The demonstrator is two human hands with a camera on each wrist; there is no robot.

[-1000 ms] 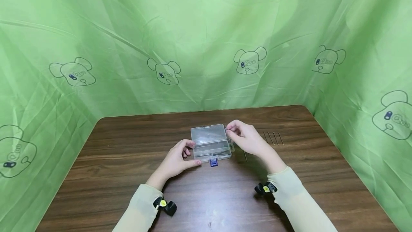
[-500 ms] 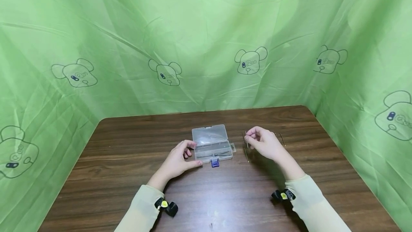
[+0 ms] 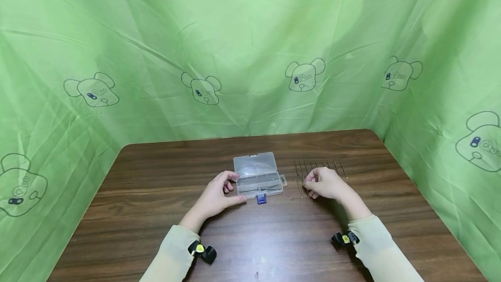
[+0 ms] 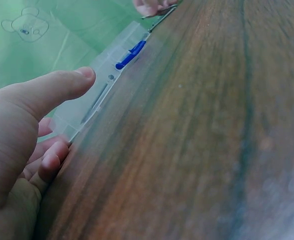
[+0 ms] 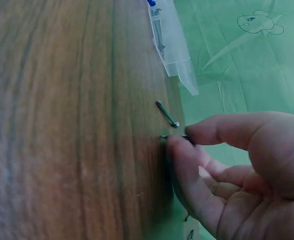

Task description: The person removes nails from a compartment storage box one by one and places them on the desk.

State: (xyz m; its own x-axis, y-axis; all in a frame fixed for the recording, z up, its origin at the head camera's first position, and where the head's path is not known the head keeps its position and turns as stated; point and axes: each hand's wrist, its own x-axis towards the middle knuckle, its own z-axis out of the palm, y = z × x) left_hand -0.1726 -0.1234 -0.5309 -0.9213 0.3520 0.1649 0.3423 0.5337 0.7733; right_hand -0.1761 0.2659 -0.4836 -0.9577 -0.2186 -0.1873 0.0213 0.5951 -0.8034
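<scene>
A clear plastic box (image 3: 254, 182) lies with its lid (image 3: 255, 164) swung back, several metal nails (image 3: 270, 187) inside and a blue latch (image 3: 261, 198) hanging at the front. My left hand (image 3: 215, 193) holds the box's left end, thumb at the front corner and fingers along the side. To the right of the box, my right hand (image 3: 325, 184) pinches a nail (image 5: 186, 137) between thumb and forefinger, low over the table. Another nail (image 3: 299, 189) lies just left of those fingertips. In the right wrist view, the pinched nail is mostly covered by the fingers.
Several more nails (image 3: 343, 170) lie in a row behind the right hand, which partly hides them. The brown wooden table (image 3: 164, 173) is enclosed by green cloth (image 3: 250, 55) at its back and sides. A clear hanging tab (image 3: 283, 180) sticks out from the box's right end.
My right hand has left the box's right rear corner, moved right to the nails, then come nearer the front with a nail. The left hand stays at the box.
</scene>
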